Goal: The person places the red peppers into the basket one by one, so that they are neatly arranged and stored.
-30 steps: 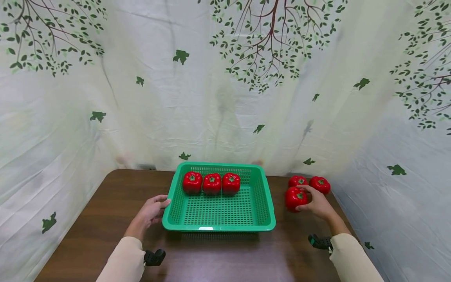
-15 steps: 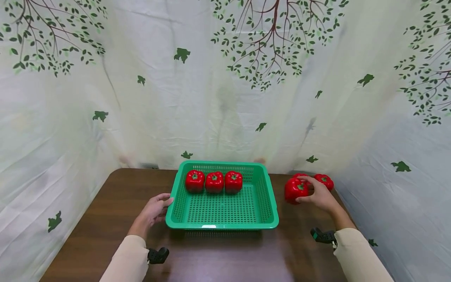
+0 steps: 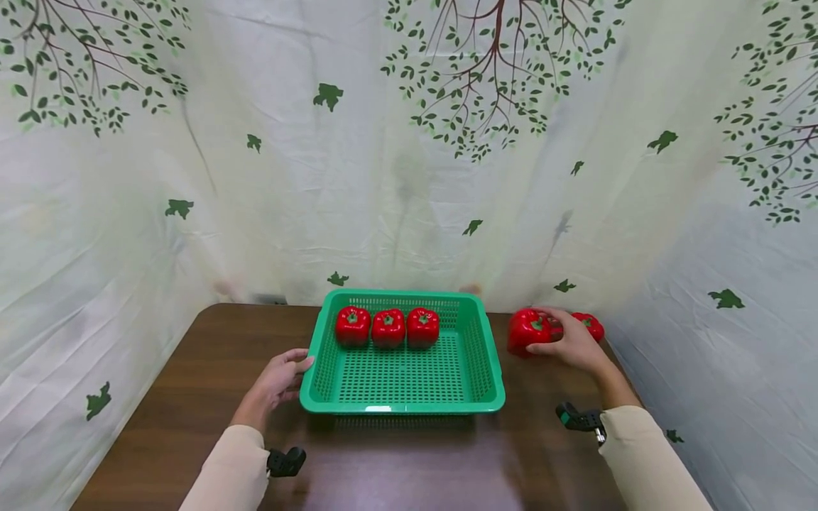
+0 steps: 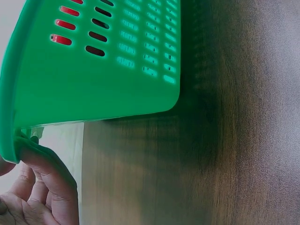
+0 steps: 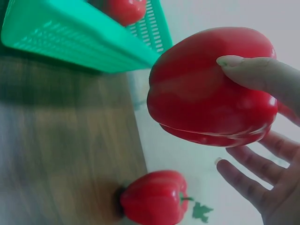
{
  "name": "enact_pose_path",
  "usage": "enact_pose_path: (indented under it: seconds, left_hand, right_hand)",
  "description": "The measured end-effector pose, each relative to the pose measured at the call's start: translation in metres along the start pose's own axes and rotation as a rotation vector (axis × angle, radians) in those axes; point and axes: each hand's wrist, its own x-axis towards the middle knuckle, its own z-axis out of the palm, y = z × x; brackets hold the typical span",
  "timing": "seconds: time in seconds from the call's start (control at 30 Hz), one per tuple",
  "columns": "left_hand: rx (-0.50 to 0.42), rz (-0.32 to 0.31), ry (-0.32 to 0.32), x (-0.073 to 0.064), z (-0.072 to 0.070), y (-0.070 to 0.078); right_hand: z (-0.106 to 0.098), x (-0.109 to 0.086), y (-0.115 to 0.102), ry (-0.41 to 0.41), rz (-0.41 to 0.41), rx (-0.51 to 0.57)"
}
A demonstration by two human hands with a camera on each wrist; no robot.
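My right hand (image 3: 571,345) holds a glossy red bell pepper (image 3: 529,332) with a green stem, thumb on one side and fingers on the other. In the right wrist view the held bell pepper (image 5: 213,89) is up off the table. My left hand (image 3: 281,380) grips the left rim of a green plastic basket (image 3: 399,409); in the left wrist view the fingers (image 4: 54,180) curl under the rim. Inside the basket, three red bell peppers (image 3: 388,328) stand in a row along the back.
Another red bell pepper (image 3: 589,326) sits at the table's back right, partly behind my right hand. The brown wooden table (image 3: 409,468) ends at a pale curtain (image 3: 396,177) printed with leaves. Black wrist cameras (image 3: 286,463) hang below both sleeves.
My right hand has lifted the bell pepper and carried it slightly left and up in the head view. The left hand and basket stay nearly in place; the head view shifts slightly.
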Motion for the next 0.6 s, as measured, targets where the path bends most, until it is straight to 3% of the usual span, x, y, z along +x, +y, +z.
enact_pose_path:
  seconds: [0.6]
  left_hand:
    - [0.010, 0.011, -0.008, -0.002, 0.000, 0.001]
  right_hand:
    - [0.014, 0.009, -0.031, -0.055, -0.054, 0.003]
